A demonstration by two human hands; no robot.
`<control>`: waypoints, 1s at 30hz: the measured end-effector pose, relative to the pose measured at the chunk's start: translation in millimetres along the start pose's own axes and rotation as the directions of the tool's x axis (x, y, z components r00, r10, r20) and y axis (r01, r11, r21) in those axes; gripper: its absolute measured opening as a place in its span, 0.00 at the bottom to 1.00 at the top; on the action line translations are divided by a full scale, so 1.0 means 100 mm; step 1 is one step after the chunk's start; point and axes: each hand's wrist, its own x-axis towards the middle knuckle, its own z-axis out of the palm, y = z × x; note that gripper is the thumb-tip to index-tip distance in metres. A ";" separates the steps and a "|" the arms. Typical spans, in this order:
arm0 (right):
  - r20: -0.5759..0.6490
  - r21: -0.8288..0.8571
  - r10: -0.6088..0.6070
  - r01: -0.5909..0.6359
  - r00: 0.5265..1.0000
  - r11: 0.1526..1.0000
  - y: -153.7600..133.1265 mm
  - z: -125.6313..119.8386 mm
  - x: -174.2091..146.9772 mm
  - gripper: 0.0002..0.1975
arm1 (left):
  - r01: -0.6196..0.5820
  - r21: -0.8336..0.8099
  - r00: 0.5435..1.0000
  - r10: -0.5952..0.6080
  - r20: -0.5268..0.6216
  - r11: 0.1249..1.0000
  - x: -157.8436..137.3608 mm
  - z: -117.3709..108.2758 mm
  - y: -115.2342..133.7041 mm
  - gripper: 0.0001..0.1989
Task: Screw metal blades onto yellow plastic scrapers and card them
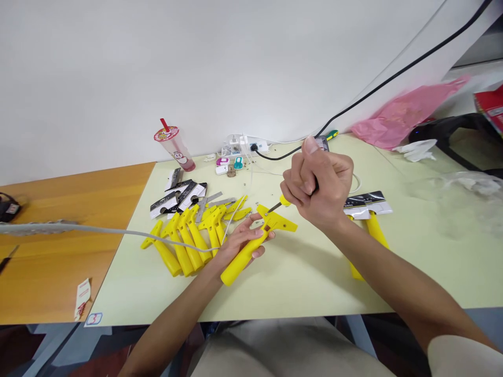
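Note:
My left hand (pixel 247 238) is closed around a yellow plastic scraper handle (pixel 244 257), its wide head tilted up and to the right. In my right hand (pixel 320 180) is a screwdriver (pixel 284 200), mostly covered by the fist; its shaft points down-left. The tip meets the scraper head near a small hole or screw at its upper corner. Left of my left hand, several more yellow scraper handles (pixel 187 243) lie in a row on the pale table (pixel 306 293). Flat grey metal blades (pixel 203 207) and small yellow plastic pieces lie behind them.
A drink cup (pixel 176 149) with a red straw stands at the back left. Black-and-white packages (pixel 164 204) lie before it. A power strip (pixel 236 147) sits by the wall. Packaged scrapers (pixel 376 230) lie right, beyond them a pink bag (pixel 408 115). A grey cable (pixel 129 231) crosses the left.

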 end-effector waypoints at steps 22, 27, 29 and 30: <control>0.441 -0.301 -0.182 0.336 0.879 0.892 0.13 -0.12 0.06 0.17 | -0.040 -0.090 0.991 0.027 -0.133 0.995 0.07 -0.02 0.01 0.26; 0.613 -0.514 -0.082 0.475 0.786 0.714 -0.08 -0.18 0.12 0.10 | -0.108 -0.190 0.980 0.072 -0.185 0.976 0.05 0.04 0.10 0.27; 0.636 -0.567 -0.028 0.492 0.771 0.661 -0.16 -0.16 0.12 0.09 | -0.135 -0.216 0.977 0.093 -0.192 0.967 0.04 0.05 0.13 0.27; 0.652 -0.581 -0.002 0.501 0.758 0.641 -0.19 -0.14 0.12 0.09 | -0.146 -0.225 0.976 0.102 -0.194 0.963 0.03 0.06 0.15 0.27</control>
